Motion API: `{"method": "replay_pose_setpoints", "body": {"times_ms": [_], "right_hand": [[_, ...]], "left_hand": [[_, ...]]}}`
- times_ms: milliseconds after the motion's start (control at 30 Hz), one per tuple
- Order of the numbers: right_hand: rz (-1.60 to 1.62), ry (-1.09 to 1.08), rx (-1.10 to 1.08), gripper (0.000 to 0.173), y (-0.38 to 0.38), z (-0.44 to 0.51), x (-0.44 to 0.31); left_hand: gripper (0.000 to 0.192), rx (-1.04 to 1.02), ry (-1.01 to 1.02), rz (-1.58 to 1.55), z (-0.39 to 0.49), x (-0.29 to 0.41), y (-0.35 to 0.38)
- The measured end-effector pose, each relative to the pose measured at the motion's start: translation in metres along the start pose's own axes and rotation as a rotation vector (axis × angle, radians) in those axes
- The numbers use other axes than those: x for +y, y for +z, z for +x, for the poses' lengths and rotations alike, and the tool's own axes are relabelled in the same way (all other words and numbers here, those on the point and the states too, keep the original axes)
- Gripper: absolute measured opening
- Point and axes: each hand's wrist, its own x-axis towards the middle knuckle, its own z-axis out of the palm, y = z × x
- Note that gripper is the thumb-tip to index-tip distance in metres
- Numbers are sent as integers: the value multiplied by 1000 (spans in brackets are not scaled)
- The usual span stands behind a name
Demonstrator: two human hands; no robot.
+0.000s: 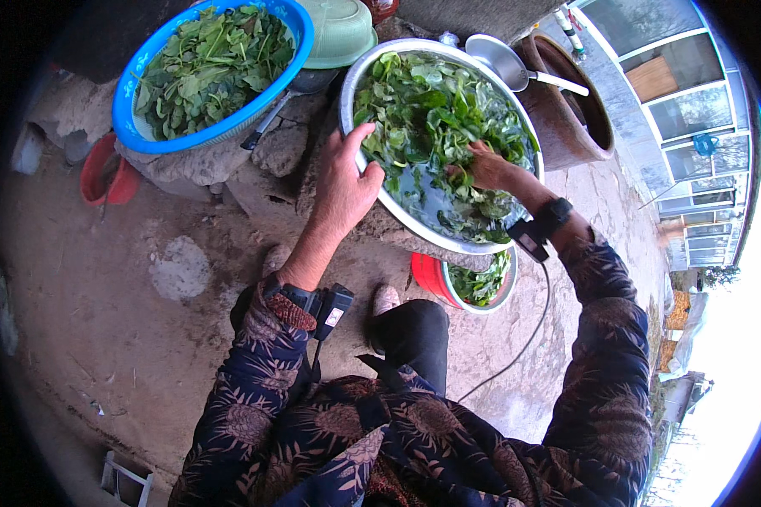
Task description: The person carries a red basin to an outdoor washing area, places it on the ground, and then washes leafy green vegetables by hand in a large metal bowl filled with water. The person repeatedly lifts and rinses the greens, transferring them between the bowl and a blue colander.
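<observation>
A wide metal basin (pixel 412 229) holds water and floating leafy greens (pixel 441 117). My left hand (pixel 349 174) grips the basin's near-left rim, with the thumb and forefinger over the edge. Over the right half of the basin, my right hand (pixel 489 168) is in among the wet leaves, its fingers curled around some of them. Leaves partly cover those fingertips. To the left, a blue plastic basket (pixel 123 120) is heaped with more leafy greens (pixel 219 73).
Below the basin stands a red bucket (pixel 426 274) with a colander of greens. A metal ladle (pixel 498 60) rests between the basin and a brown earthenware vat (pixel 561 127). An upturned green basket (pixel 339 32) sits behind. A red plastic bowl (pixel 101 171) lies at left.
</observation>
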Motion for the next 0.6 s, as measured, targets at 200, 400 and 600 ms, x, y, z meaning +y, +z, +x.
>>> {"method": "replay_pose_setpoints", "body": {"times_ms": [200,400,600], "right_hand": [[-493,-453,-40,11,-12,20,15],[600,285,70,30,-76,-19,13],[924,385,221,29,-120,-65,43]], "left_hand": [[50,2,-3,13,1,1,2],[50,12,45,-14,2,0,0],[53,-25,-5,-34,0,2,-1]]}}
